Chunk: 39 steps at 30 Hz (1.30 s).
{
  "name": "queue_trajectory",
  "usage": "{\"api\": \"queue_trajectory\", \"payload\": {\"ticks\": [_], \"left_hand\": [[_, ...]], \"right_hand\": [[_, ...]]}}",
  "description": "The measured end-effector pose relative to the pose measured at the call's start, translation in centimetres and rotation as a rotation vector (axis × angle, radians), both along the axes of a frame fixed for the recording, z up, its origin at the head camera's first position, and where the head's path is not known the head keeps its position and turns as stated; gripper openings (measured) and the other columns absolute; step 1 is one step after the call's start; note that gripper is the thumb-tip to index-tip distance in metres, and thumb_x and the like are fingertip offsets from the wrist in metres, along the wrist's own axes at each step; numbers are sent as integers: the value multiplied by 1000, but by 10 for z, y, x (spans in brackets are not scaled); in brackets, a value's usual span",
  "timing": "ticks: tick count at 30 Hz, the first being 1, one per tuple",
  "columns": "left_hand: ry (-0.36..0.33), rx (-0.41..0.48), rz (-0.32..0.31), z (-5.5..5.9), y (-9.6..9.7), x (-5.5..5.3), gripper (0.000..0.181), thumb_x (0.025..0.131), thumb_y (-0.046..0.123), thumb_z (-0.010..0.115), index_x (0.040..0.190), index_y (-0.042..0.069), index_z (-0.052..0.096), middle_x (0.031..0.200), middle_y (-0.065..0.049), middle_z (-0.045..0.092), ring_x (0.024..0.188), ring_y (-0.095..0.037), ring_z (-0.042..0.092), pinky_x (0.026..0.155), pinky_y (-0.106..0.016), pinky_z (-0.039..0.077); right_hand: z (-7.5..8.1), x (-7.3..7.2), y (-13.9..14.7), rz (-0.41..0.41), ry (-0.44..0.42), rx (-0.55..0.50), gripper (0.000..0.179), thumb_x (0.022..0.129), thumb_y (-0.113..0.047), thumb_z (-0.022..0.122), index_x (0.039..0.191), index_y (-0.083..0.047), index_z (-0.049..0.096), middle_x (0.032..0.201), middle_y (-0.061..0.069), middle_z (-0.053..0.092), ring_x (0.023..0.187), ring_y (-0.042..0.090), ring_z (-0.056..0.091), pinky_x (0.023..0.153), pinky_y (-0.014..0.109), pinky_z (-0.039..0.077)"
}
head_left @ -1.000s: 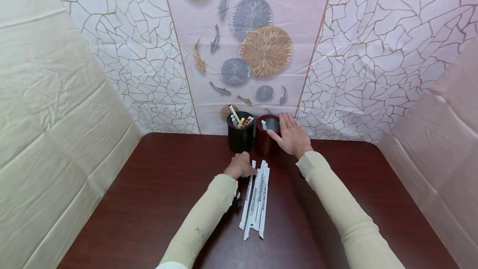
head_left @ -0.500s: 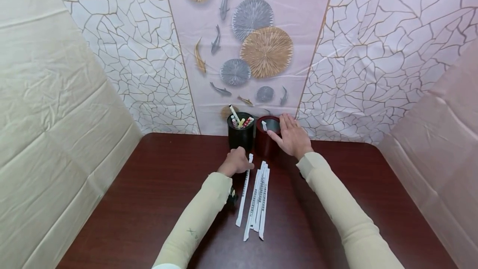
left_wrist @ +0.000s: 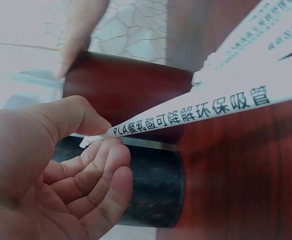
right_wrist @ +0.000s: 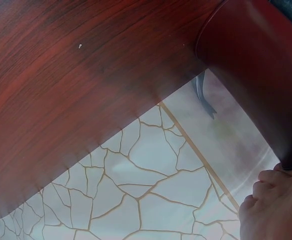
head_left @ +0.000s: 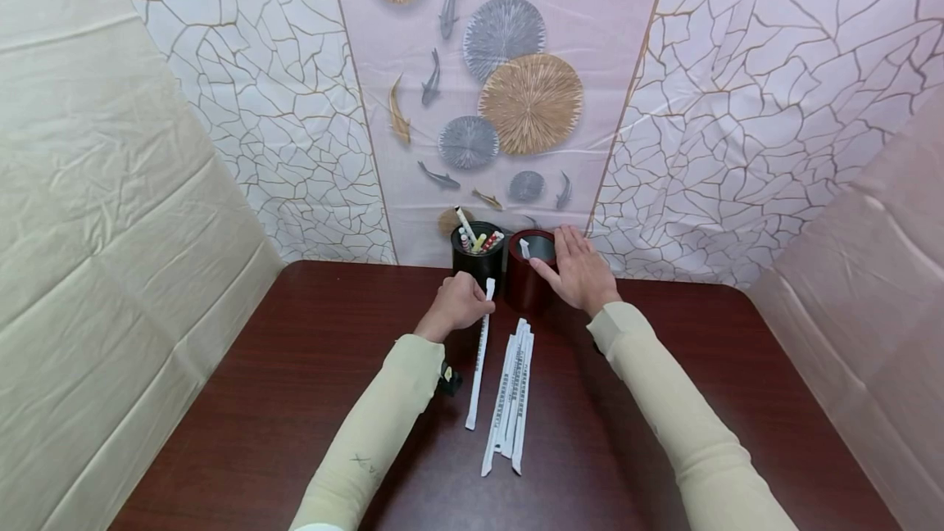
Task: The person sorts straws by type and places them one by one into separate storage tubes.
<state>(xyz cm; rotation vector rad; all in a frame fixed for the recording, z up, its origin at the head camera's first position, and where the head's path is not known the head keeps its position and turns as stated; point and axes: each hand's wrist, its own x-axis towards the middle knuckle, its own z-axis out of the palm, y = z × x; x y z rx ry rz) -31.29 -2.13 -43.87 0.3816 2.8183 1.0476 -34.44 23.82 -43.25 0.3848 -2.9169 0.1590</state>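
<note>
Seen from the head camera, the thumb and forefinger of the left hand (head_left: 459,300) pinch a paper-wrapped straw (head_left: 478,367) near its far end, the grip narrowed right onto it with the other fingers loosely curled below. From that pinch the straw runs between 6 and 7 o'clock above or on the dark table (head_left: 332,359); whether its near end touches the wood I cannot tell. The step in hand looks to be drawing one straw off from the others, and the next move would seem to call for tipping it upright and carrying it toward 2 o'clock, over the rim of the dark red cup (head_left: 527,292). The straw is slim, white and straight, with dark print starting "PLA" and a crumpled tip poking past the fingers. Between 5 and 6 o'clock lies a loose bunch of wrapped straws (head_left: 509,400), apart from it. The black cup (head_left: 472,264) stands at 12 o'clock, holding coloured sticks (head_left: 466,225). Inside the red cup a white tip (head_left: 524,248) leans at 10 o'clock, while the right hand (head_left: 584,275), fingers straight, rests against its 3 o'clock side, perhaps steadying it
</note>
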Motion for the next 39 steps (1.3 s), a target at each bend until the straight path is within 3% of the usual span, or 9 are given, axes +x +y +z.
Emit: {"api": "queue_trajectory", "payload": {"ticks": [3,8,11,13,18,25,39], "left_hand": [[60,33,1,7,-3,1,22,92,22,77,73,12,80,66,3,70,73,-16,64,69,-32,54],[115,103,-17,19,-9,4,13,93,19,74,84,10,79,73,-1,75,72,-14,66,86,-41,59],[123,147,-17,26,-11,6,10,93,18,73,89,9,76,76,-1,75,70,-12,64,83,-38,58],[131,168,-8,31,-12,7,10,92,18,73,91,8,75,78,-1,75,69,-12,63,73,-34,56],[193,218,23,37,-14,8,9,90,18,73,90,9,74,81,-2,75,70,-13,64,69,-26,52],[349,326,49,47,-18,11,6,89,15,72,89,9,72,82,-5,77,75,-16,72,74,-29,58],[688,553,66,81,-20,12,8,95,7,70,98,0,69,86,-14,76,76,-24,72,68,-22,57]], "right_hand": [[1,1,-1,-3,-5,1,93,109,-66,31,165,8,20,174,28,20,164,42,17,134,55,19],[1,1,-1,-7,-19,3,94,109,-67,28,166,7,18,174,27,18,165,42,15,134,54,18],[1,0,0,-7,-25,0,94,109,-67,28,166,7,17,175,28,17,165,42,14,134,55,17],[1,0,1,-8,-26,2,95,109,-67,27,166,7,16,175,28,17,165,42,13,134,55,16],[0,0,2,-8,-25,4,95,109,-68,28,166,7,16,175,27,16,165,41,14,134,54,16],[2,1,0,-1,-20,2,95,109,-67,31,166,7,17,174,28,18,165,42,15,134,55,18],[-1,-2,1,6,-7,-2,94,109,-66,32,166,8,18,174,28,20,164,42,16,134,54,17]]}}
